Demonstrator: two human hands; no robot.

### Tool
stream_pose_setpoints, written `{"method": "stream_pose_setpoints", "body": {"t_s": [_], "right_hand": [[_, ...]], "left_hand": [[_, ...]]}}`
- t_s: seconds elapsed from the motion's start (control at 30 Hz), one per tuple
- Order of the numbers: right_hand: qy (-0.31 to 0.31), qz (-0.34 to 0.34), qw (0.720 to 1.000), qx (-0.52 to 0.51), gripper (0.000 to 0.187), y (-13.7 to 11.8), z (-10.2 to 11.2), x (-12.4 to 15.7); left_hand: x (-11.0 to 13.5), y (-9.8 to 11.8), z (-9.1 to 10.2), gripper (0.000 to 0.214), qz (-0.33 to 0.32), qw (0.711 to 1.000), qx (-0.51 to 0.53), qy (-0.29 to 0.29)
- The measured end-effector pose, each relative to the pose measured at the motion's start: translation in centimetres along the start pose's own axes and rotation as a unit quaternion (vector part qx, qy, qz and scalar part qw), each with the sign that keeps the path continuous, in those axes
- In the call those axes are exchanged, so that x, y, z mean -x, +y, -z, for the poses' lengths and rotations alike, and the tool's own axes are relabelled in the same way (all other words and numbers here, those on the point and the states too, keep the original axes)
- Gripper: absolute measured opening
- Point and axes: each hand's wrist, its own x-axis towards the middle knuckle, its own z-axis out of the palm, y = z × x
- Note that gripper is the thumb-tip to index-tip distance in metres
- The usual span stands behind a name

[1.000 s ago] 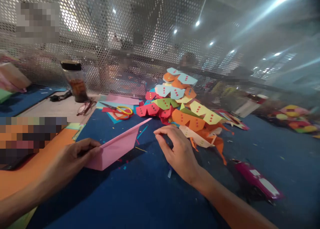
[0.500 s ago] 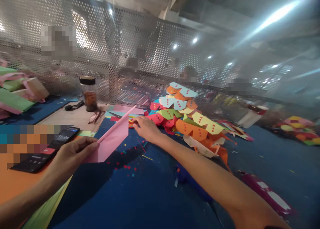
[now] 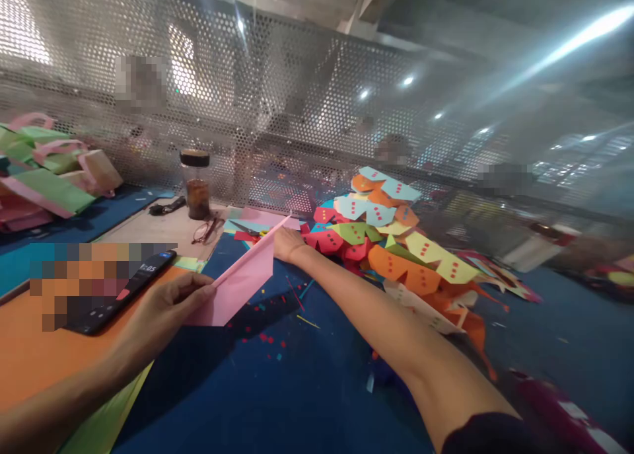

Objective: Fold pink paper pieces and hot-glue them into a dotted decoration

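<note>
A folded sheet of pink paper [image 3: 245, 275] is pinched between the thumb and fingers of my left hand [image 3: 185, 299], standing tilted above the blue table. My right hand [image 3: 290, 244] reaches forward past the paper's far end, by the scissors [image 3: 246, 228]. Their dark blades point left and a bit of yellow handle shows. The paper hides the right fingertips, so I cannot see whether they grip the handle. To the right of that hand lies a heap of cut coloured paper shapes [image 3: 413, 269] with small punched holes.
On the left, a phone [image 3: 116, 295] rests on orange paper [image 3: 30, 368]. Behind it are eyeglasses [image 3: 205, 230] and a dark-lidded jar [image 3: 197, 186]. Folded paper pieces [image 3: 54, 176] are piled at far left. A perforated metal screen [image 3: 297, 97] closes the back. Paper scraps [image 3: 267, 340] dot the table.
My right hand has gone a little farther behind the pink paper, its fingers now covered. The left hand keeps its pinch on the paper. The whole view has shifted left.
</note>
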Motion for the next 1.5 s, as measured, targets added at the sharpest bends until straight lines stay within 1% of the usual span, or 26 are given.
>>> {"method": "stream_pose_setpoints", "body": {"t_s": [0.13,0.23,0.3,0.37,0.43,0.5,0.63,0.67,0.7,0.73,0.77,0.8,0.83,0.87,0.9,0.97,1.03,1.17,1.23,1.33,1.43,1.5], "right_hand": [[-0.013,-0.012,0.999,-0.038,0.034,-0.2,1.0,-0.5],[-0.007,-0.033,0.996,-0.081,0.033,0.1,1.4,-0.6],[0.001,-0.049,0.991,-0.124,0.034,0.5,1.6,-0.3],[0.004,-0.062,0.982,-0.181,0.033,1.1,1.6,0.6],[0.000,-0.068,0.965,-0.251,0.032,1.6,1.5,2.3],[0.001,-0.063,0.942,-0.329,0.030,1.9,1.4,4.8],[0.001,-0.042,0.891,-0.451,0.030,1.8,1.1,11.4],[0.004,-0.034,0.872,-0.488,0.029,1.7,1.0,13.1],[0.013,-0.019,0.816,-0.577,0.026,1.5,0.8,14.8],[0.021,-0.009,0.764,-0.645,0.024,1.4,0.6,16.3],[0.029,-0.008,0.721,-0.693,0.022,1.2,0.3,17.7],[0.046,-0.010,0.686,-0.726,0.023,1.0,0.0,19.0],[0.059,-0.001,0.663,-0.746,0.022,0.7,-0.2,20.1],[0.053,0.015,0.650,-0.758,0.020,0.4,-0.5,20.9],[0.051,0.025,0.643,-0.764,0.018,0.1,-0.7,21.6],[0.060,0.019,0.639,-0.767,0.020,-0.7,-1.0,22.2],[0.070,-0.009,0.643,-0.763,0.025,-1.6,-1.3,22.2],[0.044,-0.003,0.666,-0.744,0.027,-2.8,-2.0,21.6],[0.032,-0.003,0.672,-0.740,0.026,-3.2,-2.3,21.5],[0.014,0.001,0.664,-0.748,0.029,-3.4,-2.4,21.8],[-0.004,0.006,0.644,-0.765,0.031,-3.7,-2.3,22.0],[-0.014,0.011,0.633,-0.774,0.032,-3.8,-2.2,22.1]], "left_hand": [[-0.1,-0.2,0.0,0.040,0.005,1.000,0.023,0.016],[-0.3,-0.3,0.3,0.041,0.009,1.000,0.021,0.009],[-0.3,-0.2,0.4,0.044,0.037,0.999,0.036,-0.002],[-0.2,-0.1,0.4,0.047,0.073,0.995,0.066,-0.013],[0.0,0.1,0.4,0.047,0.089,0.991,0.094,-0.021],[0.1,0.2,0.3,0.045,0.083,0.990,0.112,-0.023],[0.3,0.3,0.3,0.046,0.093,0.987,0.130,-0.023],[0.3,0.3,0.3,0.047,0.096,0.987,0.129,-0.020],[0.4,0.3,0.3,0.048,0.097,0.987,0.126,-0.017],[0.4,0.3,0.3,0.047,0.095,0.988,0.124,-0.014],[0.4,0.3,0.3,0.047,0.093,0.988,0.123,-0.012],[0.5,0.3,0.2,0.046,0.095,0.988,0.124,-0.012],[0.5,0.3,0.2,0.045,0.098,0.987,0.129,-0.014],[0.6,0.3,0.1,0.044,0.105,0.985,0.136,-0.020],[0.7,0.3,0.1,0.044,0.112,0.983,0.144,-0.027],[0.9,0.1,0.0,0.043,0.125,0.979,0.158,-0.043],[1.1,-0.1,-0.2,0.041,0.135,0.974,0.172,-0.056],[1.6,-0.7,-0.7,0.038,0.148,0.965,0.195,-0.093],[1.8,-0.8,-0.9,0.037,0.140,0.968,0.185,-0.095],[2.0,-0.7,-1.2,0.040,0.131,0.974,0.158,-0.094],[2.2,-0.2,-1.5,0.042,0.131,0.976,0.141,-0.105],[2.3,0.3,-1.6,0.045,0.129,0.977,0.131,-0.103]]}}
